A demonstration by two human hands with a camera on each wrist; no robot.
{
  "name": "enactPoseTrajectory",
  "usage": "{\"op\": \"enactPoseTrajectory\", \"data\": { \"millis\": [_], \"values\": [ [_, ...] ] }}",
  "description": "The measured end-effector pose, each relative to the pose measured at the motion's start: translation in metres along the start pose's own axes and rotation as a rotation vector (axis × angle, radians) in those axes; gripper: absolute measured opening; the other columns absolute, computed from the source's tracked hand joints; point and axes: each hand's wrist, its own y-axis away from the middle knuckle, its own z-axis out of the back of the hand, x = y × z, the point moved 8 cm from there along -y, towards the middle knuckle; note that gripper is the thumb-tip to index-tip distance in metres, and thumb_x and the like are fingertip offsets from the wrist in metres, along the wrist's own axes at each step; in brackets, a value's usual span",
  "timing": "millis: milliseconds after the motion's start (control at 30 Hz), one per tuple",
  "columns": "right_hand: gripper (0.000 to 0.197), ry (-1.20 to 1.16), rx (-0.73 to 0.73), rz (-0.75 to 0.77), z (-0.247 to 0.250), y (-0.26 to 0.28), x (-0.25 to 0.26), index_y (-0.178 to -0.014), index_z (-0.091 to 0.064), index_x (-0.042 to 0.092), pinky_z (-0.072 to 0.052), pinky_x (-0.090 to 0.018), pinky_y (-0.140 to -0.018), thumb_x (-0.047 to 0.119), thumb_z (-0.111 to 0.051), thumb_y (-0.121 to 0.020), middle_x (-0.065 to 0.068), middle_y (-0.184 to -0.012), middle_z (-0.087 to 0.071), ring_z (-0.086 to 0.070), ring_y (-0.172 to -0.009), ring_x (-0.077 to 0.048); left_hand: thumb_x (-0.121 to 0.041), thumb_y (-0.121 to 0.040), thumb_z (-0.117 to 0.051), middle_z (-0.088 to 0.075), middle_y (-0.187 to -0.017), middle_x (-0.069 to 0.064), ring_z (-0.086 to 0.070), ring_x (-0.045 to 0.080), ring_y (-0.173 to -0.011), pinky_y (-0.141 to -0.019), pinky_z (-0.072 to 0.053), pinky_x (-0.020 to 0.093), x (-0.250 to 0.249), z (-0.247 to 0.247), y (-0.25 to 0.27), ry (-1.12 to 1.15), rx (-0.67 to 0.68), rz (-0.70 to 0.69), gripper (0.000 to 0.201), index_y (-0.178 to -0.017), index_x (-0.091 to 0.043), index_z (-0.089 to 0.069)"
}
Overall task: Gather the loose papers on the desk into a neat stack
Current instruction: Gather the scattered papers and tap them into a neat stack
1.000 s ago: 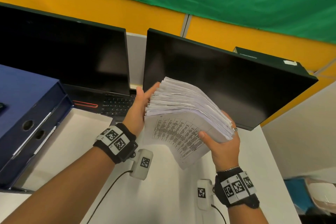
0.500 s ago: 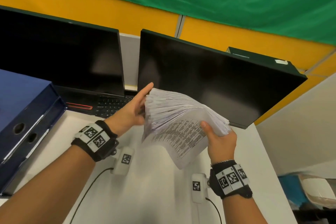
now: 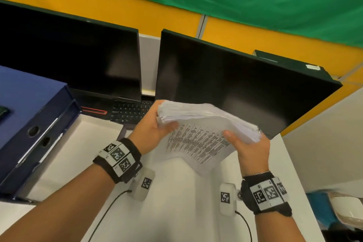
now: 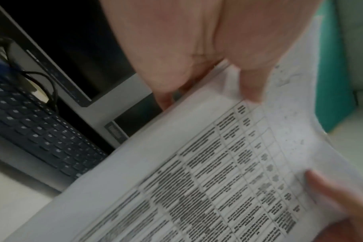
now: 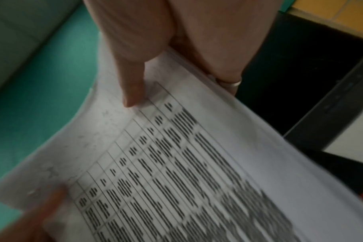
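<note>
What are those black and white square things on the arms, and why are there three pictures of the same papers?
No machine here: these are a person's two bare hands. The checkered squares sit on wristbands, and a small camera hangs at each wrist. One picture comes from a camera on the person's head, looking down. The other two come from the wrist cameras, so they show the fingers up close.

The left hand and the right hand each have a grip on one side of a thick stack of papers, held above the white desk. The front sheet has printed tables on it.

On the desk stand two dark screens, a keyboard and blue folders.
</note>
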Motion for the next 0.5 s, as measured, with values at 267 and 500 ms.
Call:
{"op": "enactPoseTrajectory", "data": {
  "millis": [267, 500],
  "values": [
    [0.044, -0.073, -0.130, -0.012, -0.005, 0.008, -0.001, -0.112, -0.063, 0.037, -0.061, -0.033, -0.077, 0.017, -0.080, -0.077, 0.025, -0.093, -0.065, -0.068, -0.091, -0.007, -0.047, -0.080, -0.055, -0.053, -0.110, -0.007, -0.058, -0.012, -0.094, -0.073, -0.047, 0.005, -0.021, -0.005, 0.006, 0.223, -0.298, -0.120, 0.057, -0.124, -0.013, -0.045],
    [0.020, 0.000, -0.340, -0.012, -0.005, 0.006, 0.004, -0.083, -0.070, 0.040, -0.060, -0.051, -0.078, 0.022, -0.066, -0.090, 0.017, -0.084, -0.069, -0.068, -0.085, -0.015, -0.023, -0.093, -0.046, -0.066, -0.112, 0.007, -0.062, 0.013, -0.099, -0.075, -0.049, 0.010, -0.022, 0.005, -0.002, 0.222, -0.427, -0.088, 0.033, -0.120, -0.008, -0.059]
  ]
}}
